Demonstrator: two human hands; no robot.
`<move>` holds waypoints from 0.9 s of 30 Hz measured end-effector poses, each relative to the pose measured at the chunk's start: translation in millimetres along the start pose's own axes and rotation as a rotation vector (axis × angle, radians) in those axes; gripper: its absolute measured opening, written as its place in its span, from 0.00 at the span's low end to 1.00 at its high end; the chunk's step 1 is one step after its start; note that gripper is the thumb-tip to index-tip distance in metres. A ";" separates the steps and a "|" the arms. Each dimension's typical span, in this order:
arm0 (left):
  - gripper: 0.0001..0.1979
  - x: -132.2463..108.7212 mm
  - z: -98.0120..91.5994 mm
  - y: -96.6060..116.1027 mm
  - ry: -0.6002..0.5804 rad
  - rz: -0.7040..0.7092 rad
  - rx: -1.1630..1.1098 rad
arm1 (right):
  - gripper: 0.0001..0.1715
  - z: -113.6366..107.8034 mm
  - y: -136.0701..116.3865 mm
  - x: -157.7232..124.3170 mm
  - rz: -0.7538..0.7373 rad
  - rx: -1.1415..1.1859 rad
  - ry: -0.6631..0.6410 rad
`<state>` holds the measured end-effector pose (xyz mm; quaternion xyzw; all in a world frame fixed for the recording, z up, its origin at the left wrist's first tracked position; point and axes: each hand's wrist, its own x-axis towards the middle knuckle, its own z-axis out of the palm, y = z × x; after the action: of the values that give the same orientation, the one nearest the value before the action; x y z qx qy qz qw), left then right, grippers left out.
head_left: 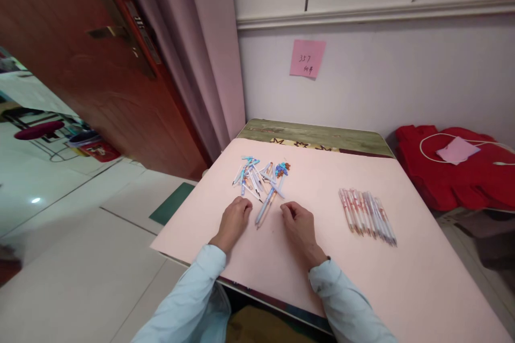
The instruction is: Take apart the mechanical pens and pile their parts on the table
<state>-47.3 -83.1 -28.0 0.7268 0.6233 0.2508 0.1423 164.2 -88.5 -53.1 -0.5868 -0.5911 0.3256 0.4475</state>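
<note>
My left hand (235,221) rests on the pink table cover (322,257) with its fingers curled under, just below a loose heap of several blue pens (257,174). My right hand (300,225) lies to its right, fingers also curled down onto the cover. One blue pen (266,206) lies slanted between the two hands, touching neither as far as I can see. A neat row of several red-and-white pens (368,210) lies further right, well apart from my right hand. Nothing shows inside either hand.
A green-edged table (314,134) carries the pink cover. A pink sticky note (307,58) hangs on the wall behind. A red cloth (450,177) with a white cable and pink paper lies at right. A wooden door (80,53) and curtain stand at left.
</note>
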 end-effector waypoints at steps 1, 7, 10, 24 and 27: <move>0.10 5.2 0.6 1.5 -0.005 0.009 0.025 | 0.19 -0.3 0.3 -0.3 -0.001 0.000 0.002; 0.07 13.6 6.8 23.7 0.073 -0.025 0.045 | 0.19 -2.2 -1.1 -0.3 -0.001 0.035 0.010; 0.07 7.0 10.3 39.3 -0.001 -0.155 0.056 | 0.18 -2.3 -1.2 0.4 0.008 0.043 -0.001; 0.14 17.0 8.1 42.5 -0.128 -0.546 -0.517 | 0.19 -3.8 -2.2 1.1 0.001 0.110 -0.002; 0.15 6.2 9.0 51.9 -0.068 -0.565 -0.944 | 0.20 -5.9 -9.6 -1.1 -0.004 0.189 -0.077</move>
<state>1.6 -85.5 -7.4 0.3963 0.6090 0.4316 0.5346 165.6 -91.4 -42.3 -0.5276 -0.5757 0.4013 0.4786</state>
